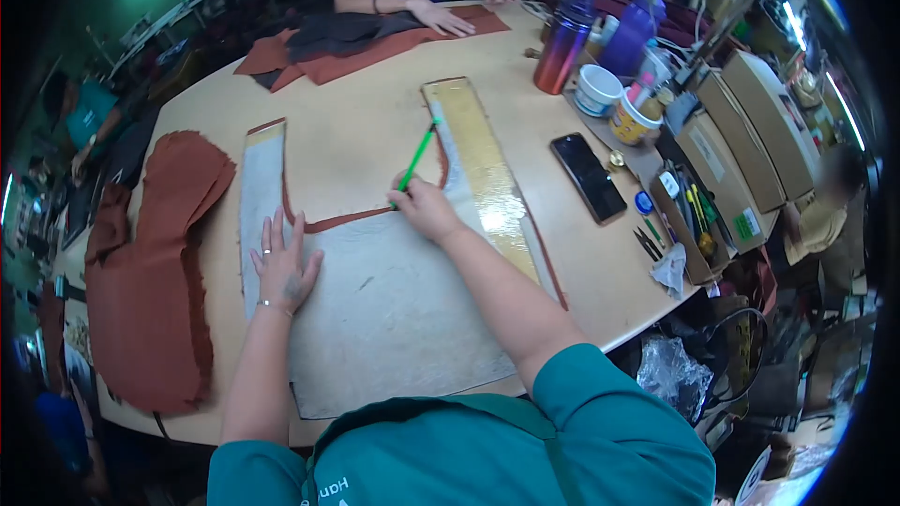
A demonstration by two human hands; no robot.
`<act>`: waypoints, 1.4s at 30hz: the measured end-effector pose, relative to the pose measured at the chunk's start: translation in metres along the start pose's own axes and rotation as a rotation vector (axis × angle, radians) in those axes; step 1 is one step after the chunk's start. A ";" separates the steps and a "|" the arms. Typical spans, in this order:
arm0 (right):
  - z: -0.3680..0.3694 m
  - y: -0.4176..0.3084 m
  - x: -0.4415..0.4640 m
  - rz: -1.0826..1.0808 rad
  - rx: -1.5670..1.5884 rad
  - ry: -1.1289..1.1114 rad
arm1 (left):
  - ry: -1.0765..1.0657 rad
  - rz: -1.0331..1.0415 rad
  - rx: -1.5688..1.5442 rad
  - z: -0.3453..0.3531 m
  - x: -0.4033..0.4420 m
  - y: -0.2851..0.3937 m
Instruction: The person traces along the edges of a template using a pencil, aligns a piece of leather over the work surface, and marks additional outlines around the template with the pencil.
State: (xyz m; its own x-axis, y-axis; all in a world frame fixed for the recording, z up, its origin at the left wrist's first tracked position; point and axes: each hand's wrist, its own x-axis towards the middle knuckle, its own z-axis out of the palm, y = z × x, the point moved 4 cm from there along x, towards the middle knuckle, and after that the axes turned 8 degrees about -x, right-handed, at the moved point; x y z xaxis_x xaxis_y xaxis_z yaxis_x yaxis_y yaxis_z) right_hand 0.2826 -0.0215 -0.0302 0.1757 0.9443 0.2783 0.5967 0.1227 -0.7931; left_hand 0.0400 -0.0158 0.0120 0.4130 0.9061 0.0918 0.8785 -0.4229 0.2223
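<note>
A large grey piece [375, 319] with reddish-brown edges lies flat on the table, with two long arms reaching away from me. My left hand [284, 267] rests flat on its left side, fingers spread. Closed around a green stick-like tool [419, 157] is my right hand [424, 209], over the inner edge of the cutout. The tool's upper end is near the right arm of the piece. A shiny yellowish strip [487, 169] covers that right arm.
Stacked reddish-brown pieces [155, 290] lie at left. A phone [588, 178], a bottle [564, 42], tubs [597, 91] and cardboard boxes [750, 131] stand or lie at right. Across the table [356, 131], a person's hands [441, 17] touch dark and brown pieces [375, 52].
</note>
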 end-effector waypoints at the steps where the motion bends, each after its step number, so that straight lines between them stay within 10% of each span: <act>1: -0.003 -0.008 -0.001 0.005 0.007 -0.014 | -0.004 0.075 -0.003 0.002 -0.006 0.015; 6: -0.008 -0.012 -0.003 0.010 0.049 -0.064 | -0.092 0.489 -0.309 0.027 -0.019 0.098; 29: -0.088 0.076 0.135 0.253 0.114 -0.708 | -0.177 0.233 -0.203 0.036 -0.009 0.130; 42: -0.078 0.106 0.229 0.318 0.170 -0.359 | -0.182 0.237 -0.212 0.037 -0.007 0.127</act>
State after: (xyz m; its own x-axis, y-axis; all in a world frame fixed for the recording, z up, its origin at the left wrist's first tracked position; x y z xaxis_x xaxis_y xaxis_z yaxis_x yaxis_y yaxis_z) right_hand 0.4474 0.1836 -0.0087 0.0302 0.9847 -0.1716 0.4161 -0.1685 -0.8936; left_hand 0.1579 -0.0763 0.0036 0.6516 0.7585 -0.0051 0.6920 -0.5917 0.4137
